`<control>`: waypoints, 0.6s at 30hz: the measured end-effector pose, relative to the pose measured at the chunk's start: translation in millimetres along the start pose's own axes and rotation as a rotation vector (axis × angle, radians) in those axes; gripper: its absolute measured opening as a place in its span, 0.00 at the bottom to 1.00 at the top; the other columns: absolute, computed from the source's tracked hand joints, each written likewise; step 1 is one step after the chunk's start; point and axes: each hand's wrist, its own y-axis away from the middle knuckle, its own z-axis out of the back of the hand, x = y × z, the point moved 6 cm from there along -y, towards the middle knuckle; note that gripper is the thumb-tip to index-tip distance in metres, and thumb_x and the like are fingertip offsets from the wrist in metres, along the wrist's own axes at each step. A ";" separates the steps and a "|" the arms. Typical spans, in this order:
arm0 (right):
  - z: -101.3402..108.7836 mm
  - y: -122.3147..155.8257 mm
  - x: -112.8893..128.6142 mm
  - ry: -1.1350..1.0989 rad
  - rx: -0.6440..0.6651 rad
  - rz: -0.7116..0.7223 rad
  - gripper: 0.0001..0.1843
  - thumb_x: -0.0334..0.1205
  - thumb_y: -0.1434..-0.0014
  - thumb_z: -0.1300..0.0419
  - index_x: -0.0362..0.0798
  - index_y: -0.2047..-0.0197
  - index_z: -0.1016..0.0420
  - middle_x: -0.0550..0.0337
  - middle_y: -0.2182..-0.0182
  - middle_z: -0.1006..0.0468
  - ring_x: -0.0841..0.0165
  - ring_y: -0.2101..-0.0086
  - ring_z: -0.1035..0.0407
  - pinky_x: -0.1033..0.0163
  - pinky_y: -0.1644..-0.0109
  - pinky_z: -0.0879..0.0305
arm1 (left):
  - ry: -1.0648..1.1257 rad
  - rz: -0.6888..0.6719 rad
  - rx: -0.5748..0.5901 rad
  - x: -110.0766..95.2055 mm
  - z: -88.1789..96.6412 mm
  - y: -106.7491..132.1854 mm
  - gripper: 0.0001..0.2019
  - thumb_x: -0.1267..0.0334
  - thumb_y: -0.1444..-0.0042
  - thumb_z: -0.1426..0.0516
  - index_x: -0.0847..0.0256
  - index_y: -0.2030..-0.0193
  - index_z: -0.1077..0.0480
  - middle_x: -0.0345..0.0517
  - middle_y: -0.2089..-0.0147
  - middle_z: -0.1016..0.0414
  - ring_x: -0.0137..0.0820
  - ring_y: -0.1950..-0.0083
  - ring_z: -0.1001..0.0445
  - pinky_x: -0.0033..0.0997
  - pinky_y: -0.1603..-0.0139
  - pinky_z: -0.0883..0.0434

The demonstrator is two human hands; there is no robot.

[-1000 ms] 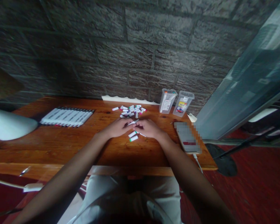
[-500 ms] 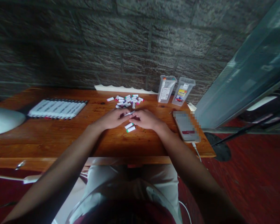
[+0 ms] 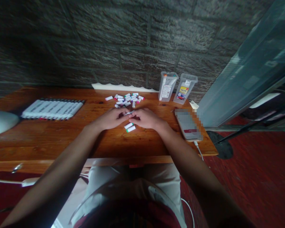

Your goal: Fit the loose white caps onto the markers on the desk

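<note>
Rough grey stone-block wall (image 3: 109,41) rises behind a wooden table (image 3: 47,142), with a scalloped white strip (image 3: 123,86) along the table's back edge. The left hand (image 3: 111,118) and right hand (image 3: 146,118) rest near the table's middle, their fingers (image 3: 133,115) curled inward and meeting around a slim white marker part (image 3: 129,113). The fingers partly hide that piece, so whether they are clamped on it cannot be told. Two white marker barrels (image 3: 129,127) with green-tipped ends lie just below the hands, and a loose heap of white marker pieces (image 3: 127,99) with coloured ends sits just beyond them.

Further left lies a neat row of white markers (image 3: 52,109). Two clear plastic boxes (image 3: 175,88) stand toward the back right; their labels show white and yellow-red patches, but the print is too small to read. A smartphone (image 3: 187,125), partly pixelated, lies on the right with a white cable (image 3: 198,150) trailing off the table. A white domed object (image 3: 1,123) is cut off at the left edge.
</note>
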 end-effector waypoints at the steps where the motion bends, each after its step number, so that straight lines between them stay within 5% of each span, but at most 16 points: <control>1: 0.0 0.1 0.3 -0.003 0.002 0.004 0.14 0.44 0.38 0.42 0.45 0.55 0.21 0.57 0.63 0.19 0.70 0.65 0.28 0.67 0.61 0.41 | 0.000 -0.001 0.002 0.1 -0.1 0.1 0.22 0.45 0.35 0.51 0.64 0.58 0.27 0.42 0.67 0.26 0.26 0.67 0.32 0.22 0.64 0.37; 18: -5.9 0.7 -3.4 -0.077 -0.038 0.021 0.13 0.44 0.38 0.43 0.47 0.58 0.20 0.57 0.62 0.18 0.70 0.64 0.27 0.68 0.61 0.40 | 0.033 -0.014 -0.040 -0.9 -0.2 4.0 0.19 0.50 0.35 0.50 0.64 0.59 0.27 0.42 0.67 0.26 0.26 0.67 0.31 0.23 0.64 0.37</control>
